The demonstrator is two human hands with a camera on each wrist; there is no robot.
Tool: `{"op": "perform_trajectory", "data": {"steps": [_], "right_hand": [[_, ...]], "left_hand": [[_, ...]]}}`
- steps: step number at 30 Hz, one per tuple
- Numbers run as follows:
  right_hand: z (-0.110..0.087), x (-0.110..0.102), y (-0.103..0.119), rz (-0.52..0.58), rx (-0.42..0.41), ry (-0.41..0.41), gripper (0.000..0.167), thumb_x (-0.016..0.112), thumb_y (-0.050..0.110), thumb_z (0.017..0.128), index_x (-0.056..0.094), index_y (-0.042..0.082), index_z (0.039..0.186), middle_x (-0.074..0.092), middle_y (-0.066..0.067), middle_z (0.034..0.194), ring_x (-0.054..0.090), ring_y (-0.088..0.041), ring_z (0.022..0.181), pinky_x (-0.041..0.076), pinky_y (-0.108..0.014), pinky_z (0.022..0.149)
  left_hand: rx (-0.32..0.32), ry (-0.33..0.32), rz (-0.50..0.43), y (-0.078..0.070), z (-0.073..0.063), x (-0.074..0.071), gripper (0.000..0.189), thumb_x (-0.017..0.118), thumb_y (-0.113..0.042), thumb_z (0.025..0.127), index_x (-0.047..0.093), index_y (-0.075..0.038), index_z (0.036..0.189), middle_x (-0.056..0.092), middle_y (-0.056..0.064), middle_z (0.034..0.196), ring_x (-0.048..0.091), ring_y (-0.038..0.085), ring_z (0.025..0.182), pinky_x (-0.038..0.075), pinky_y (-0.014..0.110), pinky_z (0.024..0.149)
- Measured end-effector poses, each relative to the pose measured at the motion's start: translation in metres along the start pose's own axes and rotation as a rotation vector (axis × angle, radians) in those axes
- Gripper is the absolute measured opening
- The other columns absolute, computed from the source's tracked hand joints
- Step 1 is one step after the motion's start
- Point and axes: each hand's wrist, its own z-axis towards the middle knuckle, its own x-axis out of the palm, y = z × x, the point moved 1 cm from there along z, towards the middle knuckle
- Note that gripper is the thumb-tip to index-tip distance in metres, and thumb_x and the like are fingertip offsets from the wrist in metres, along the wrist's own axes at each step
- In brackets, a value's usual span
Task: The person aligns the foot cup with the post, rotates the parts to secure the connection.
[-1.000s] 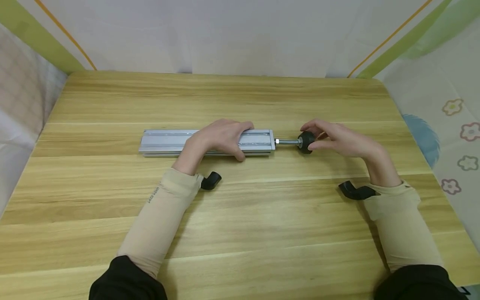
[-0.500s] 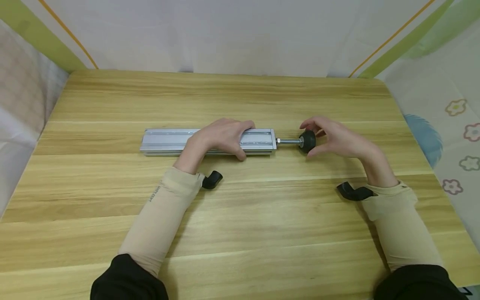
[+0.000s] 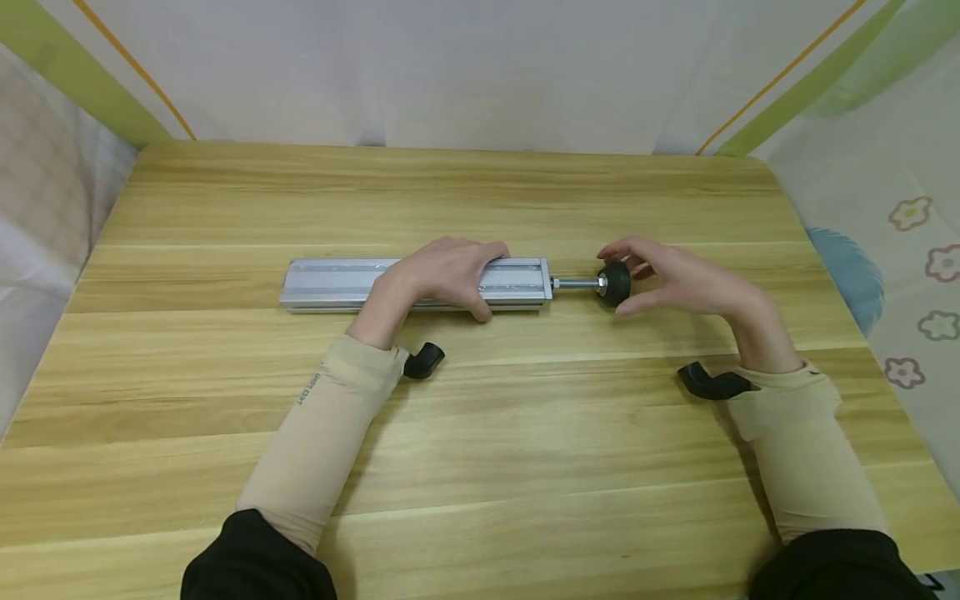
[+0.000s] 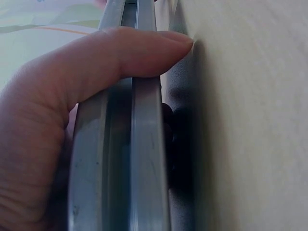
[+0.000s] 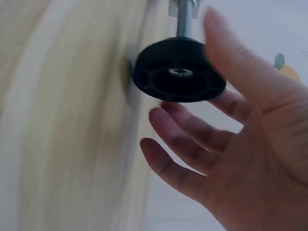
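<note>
A silver aluminium profile [image 3: 330, 282] lies lengthwise across the table in the head view. My left hand [image 3: 442, 275] grips it from above, the thumb [image 4: 149, 52] over its slotted near side in the left wrist view. From the profile's right end sticks out a threaded levelling foot with a nut and a round black base [image 3: 617, 284]. My right hand [image 3: 675, 279] is around this base with fingers spread and loosely bent. In the right wrist view the ribbed underside of the foot [image 5: 179, 86] faces the palm; the fingers stand apart from it, and the thumb overlaps its edge.
The wooden tabletop [image 3: 525, 450] has white curtains behind it and flower-patterned cloth [image 3: 918, 275] on the right. A black curved piece juts from each sleeve cuff, one at the left wrist [image 3: 424, 361] and one at the right [image 3: 712, 383].
My right fingers and thumb have spread away from the black base, so more of it shows. The left hand and the profile have stayed in place.
</note>
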Motion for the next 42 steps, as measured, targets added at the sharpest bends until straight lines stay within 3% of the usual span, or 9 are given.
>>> {"op": "perform_trajectory", "data": {"steps": [3,6,14,17,21,26,32,37,42], "right_hand": [[0.0026,0.0029,-0.0007,-0.018,-0.009,-0.030,0.080,0.088,0.014,0.079,0.046,0.006,0.147,0.048,-0.015,0.149,0.051,-0.031,0.127,0.042,-0.053,0.109],[0.0038,0.0041,-0.0016,-0.035,-0.012,-0.055,0.079,0.089,0.014,0.078,0.048,0.005,0.144,0.050,-0.014,0.145,0.050,-0.029,0.125,0.042,-0.051,0.108],[-0.0022,-0.0003,-0.0018,-0.056,0.010,0.002,0.050,0.064,0.019,0.101,0.047,0.011,0.148,0.065,-0.010,0.128,0.059,-0.024,0.119,0.046,-0.045,0.098],[-0.0018,-0.0007,-0.0017,-0.032,0.001,0.017,0.052,0.062,0.021,0.102,0.045,0.012,0.150,0.062,-0.011,0.138,0.059,-0.027,0.124,0.046,-0.049,0.101],[0.0005,0.0006,-0.0013,-0.004,-0.013,-0.002,0.068,0.078,0.016,0.091,0.045,0.009,0.150,0.050,-0.013,0.151,0.053,-0.031,0.130,0.043,-0.053,0.108],[0.0025,0.0032,-0.0006,-0.042,-0.032,-0.046,0.079,0.088,0.012,0.078,0.047,0.005,0.145,0.049,-0.015,0.144,0.050,-0.029,0.123,0.042,-0.052,0.107],[0.0002,0.0010,-0.0032,-0.039,-0.016,-0.044,0.060,0.076,0.012,0.091,0.049,0.007,0.144,0.057,-0.012,0.138,0.055,-0.023,0.121,0.045,-0.048,0.104],[-0.0021,-0.0021,-0.0053,-0.031,-0.009,0.010,0.049,0.060,0.018,0.103,0.045,0.010,0.149,0.058,-0.014,0.142,0.056,-0.031,0.129,0.045,-0.052,0.101],[0.0000,-0.0009,-0.0040,0.020,-0.001,0.002,0.065,0.075,0.017,0.093,0.045,0.011,0.150,0.050,-0.013,0.152,0.054,-0.032,0.132,0.044,-0.055,0.107]], "left_hand": [[0.002,-0.002,0.003,-0.0003,0.0006,0.0002,0.072,0.078,-0.031,0.069,0.051,-0.021,0.135,0.067,0.000,0.108,0.058,0.022,0.091,0.047,0.036,0.084],[0.000,-0.001,0.002,-0.0004,0.0011,0.0004,0.072,0.078,-0.031,0.069,0.051,-0.021,0.135,0.066,0.000,0.108,0.058,0.022,0.091,0.047,0.036,0.083],[0.002,0.003,0.001,0.0000,0.0003,-0.0002,0.072,0.078,-0.031,0.069,0.051,-0.021,0.135,0.066,0.001,0.109,0.058,0.022,0.092,0.047,0.036,0.084],[0.002,0.002,0.002,0.0003,0.0000,-0.0003,0.073,0.078,-0.030,0.069,0.050,-0.020,0.136,0.067,0.001,0.109,0.057,0.022,0.092,0.047,0.036,0.085],[0.005,0.001,0.004,0.0003,0.0003,0.0002,0.073,0.078,-0.031,0.069,0.051,-0.020,0.136,0.067,0.001,0.109,0.058,0.022,0.092,0.047,0.037,0.085],[0.007,0.000,0.007,0.0004,0.0018,0.0008,0.071,0.078,-0.031,0.069,0.051,-0.021,0.134,0.066,0.001,0.106,0.057,0.022,0.090,0.046,0.036,0.082],[0.011,-0.002,0.011,0.0003,0.0021,0.0004,0.072,0.077,-0.031,0.069,0.051,-0.020,0.135,0.067,0.001,0.107,0.057,0.022,0.090,0.046,0.036,0.082],[0.014,-0.006,0.017,0.0014,0.0020,0.0006,0.072,0.077,-0.031,0.069,0.051,-0.020,0.135,0.067,0.001,0.107,0.057,0.022,0.090,0.047,0.036,0.083],[0.014,-0.007,0.018,0.0026,0.0021,0.0005,0.073,0.078,-0.031,0.069,0.051,-0.021,0.135,0.067,0.000,0.107,0.057,0.022,0.090,0.046,0.035,0.083]]}}
